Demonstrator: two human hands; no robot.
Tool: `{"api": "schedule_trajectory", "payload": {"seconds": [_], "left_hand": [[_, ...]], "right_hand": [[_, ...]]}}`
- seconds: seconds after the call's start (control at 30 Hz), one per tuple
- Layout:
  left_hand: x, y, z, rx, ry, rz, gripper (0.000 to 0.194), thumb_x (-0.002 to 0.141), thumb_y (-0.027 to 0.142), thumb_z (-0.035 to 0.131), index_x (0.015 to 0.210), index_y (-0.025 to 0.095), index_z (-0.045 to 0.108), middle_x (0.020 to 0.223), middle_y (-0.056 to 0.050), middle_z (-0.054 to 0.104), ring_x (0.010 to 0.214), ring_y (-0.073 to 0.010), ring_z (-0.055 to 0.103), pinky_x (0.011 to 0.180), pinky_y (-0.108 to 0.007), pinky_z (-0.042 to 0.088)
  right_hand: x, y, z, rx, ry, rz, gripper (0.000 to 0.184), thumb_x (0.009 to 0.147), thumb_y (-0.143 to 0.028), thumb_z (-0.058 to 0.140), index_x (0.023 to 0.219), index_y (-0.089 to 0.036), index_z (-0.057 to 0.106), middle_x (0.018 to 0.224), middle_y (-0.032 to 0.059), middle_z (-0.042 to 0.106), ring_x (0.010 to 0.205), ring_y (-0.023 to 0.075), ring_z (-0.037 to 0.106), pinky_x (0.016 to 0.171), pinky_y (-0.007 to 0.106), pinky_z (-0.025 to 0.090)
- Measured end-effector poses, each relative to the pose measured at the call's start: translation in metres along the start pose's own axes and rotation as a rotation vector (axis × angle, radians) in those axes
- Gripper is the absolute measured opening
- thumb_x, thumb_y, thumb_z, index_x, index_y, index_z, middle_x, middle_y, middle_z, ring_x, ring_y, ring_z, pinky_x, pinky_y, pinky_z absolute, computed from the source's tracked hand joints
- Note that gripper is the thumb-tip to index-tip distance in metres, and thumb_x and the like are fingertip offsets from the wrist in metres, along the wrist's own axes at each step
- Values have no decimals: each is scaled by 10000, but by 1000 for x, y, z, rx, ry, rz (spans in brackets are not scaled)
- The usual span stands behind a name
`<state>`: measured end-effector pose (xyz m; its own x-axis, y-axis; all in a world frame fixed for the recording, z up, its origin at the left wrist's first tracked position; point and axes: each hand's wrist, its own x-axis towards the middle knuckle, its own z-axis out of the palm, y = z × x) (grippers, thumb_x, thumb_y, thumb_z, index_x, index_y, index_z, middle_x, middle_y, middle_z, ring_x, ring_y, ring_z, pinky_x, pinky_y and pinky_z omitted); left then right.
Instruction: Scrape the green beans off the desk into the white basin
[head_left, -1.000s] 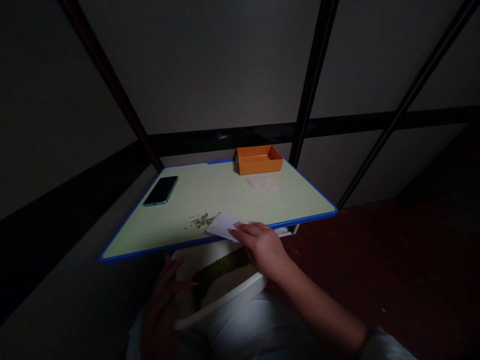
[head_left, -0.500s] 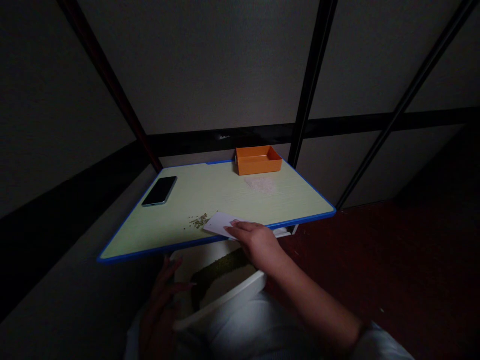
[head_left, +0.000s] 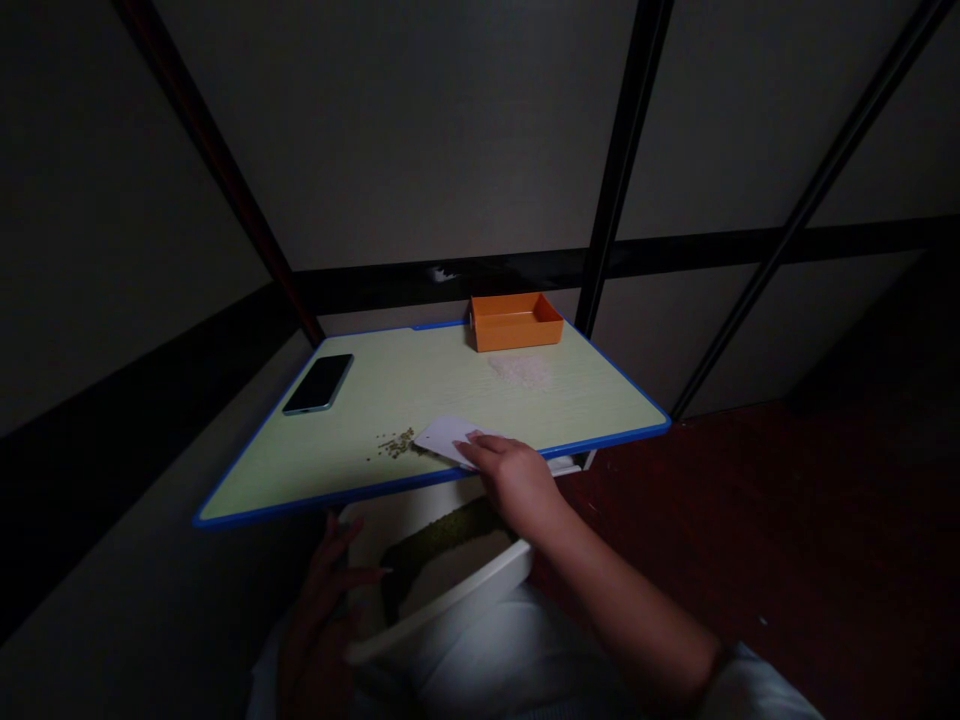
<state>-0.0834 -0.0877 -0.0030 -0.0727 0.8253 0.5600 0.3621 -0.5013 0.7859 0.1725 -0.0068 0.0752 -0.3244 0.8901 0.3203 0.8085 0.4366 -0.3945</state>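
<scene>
Since the earlier frame, the white card [head_left: 444,438] has shifted slightly toward the upper right, together with the right hand [head_left: 521,483] that carries it; the phone, the orange box and the left hand hold nearly the same places. The right hand, just below the centre of the frame, pinches the card by its right part, fingers lying along the upper face; the thumb is not clearly seen. The card lies low and slanted over the near edge of the tabletop [head_left: 397,380], its left end at a scatter of small green grains [head_left: 395,443]. The left hand [head_left: 321,585], at the lower left in shadow, touches the left side of a white tray [head_left: 450,603], its fingers apart and one fingertip reaching over the inside; how firmly it grips cannot be told. The tray sits below the near edge of the tabletop, at the lower centre, and bears a dark green band of grains [head_left: 442,532]. Farther out, a pale, pinkish patch of granules [head_left: 523,370] lies right of centre, just in front of the open orange box [head_left: 517,335] by the far edge. A phone [head_left: 320,384], dark screen upward, lies on the left part of the blue-rimmed tabletop. Grey panels [head_left: 442,130] fill the upper frame; a dark red floor [head_left: 750,510] shows at the lower right.
</scene>
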Motion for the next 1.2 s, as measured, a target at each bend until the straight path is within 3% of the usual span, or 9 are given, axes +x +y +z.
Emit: {"api": "schedule_trajectory", "payload": {"seconds": [0.27,0.4,0.57,0.83,1.0,1.13,1.2], "left_hand": [[-1,2,1,0,19,-46,176,848,396,607,872,307,758,1388,3,603,1469,-315,313,1224,-559,185],[-1,6,2,-10,44,-56,188,849,412,617,855,288,759,1369,-14,614,1451,-333,341,1216,-580,194],[-1,3,1,14,5,-6,193,880,370,574,916,304,752,1396,9,593,1463,-296,326,1234,-520,185],[1,2,0,44,22,-12,185,854,395,598,868,304,758,1372,1,616,1454,-299,346,1229,-515,207],[-1,-2,-1,49,-1,-12,214,848,424,579,878,319,763,1374,-1,621,1440,-322,369,1205,-566,243],[2,-25,-16,160,-26,84,235,852,385,554,913,324,772,1390,2,615,1410,-319,422,1162,-531,360],[9,-47,-31,241,-121,200,248,845,372,552,932,338,781,1379,3,626,1393,-325,445,1126,-519,414]], "right_hand": [[3,3,-1,-5,30,176,475,940,-97,436,1369,-232,590,1437,106,560,1329,216,536,1167,441,311],[0,5,1,8,94,152,486,947,-81,416,1365,-260,587,1438,83,564,1346,203,516,1180,462,268],[-4,4,0,7,97,41,488,945,-80,428,1359,-285,586,1429,64,575,1343,207,519,1202,519,181],[7,3,-3,-3,-13,44,486,933,-75,433,1350,-258,602,1401,76,597,1309,193,555,1148,420,347],[28,20,-6,-67,20,64,444,931,-107,467,1340,-194,618,1392,127,594,1276,218,586,1101,362,415],[43,34,-6,-100,56,132,446,926,-110,480,1345,-184,612,1398,126,588,1291,215,574,1101,344,411],[47,38,-5,-93,76,142,451,922,-104,482,1347,-180,609,1400,123,589,1298,206,567,1100,331,409]]}}
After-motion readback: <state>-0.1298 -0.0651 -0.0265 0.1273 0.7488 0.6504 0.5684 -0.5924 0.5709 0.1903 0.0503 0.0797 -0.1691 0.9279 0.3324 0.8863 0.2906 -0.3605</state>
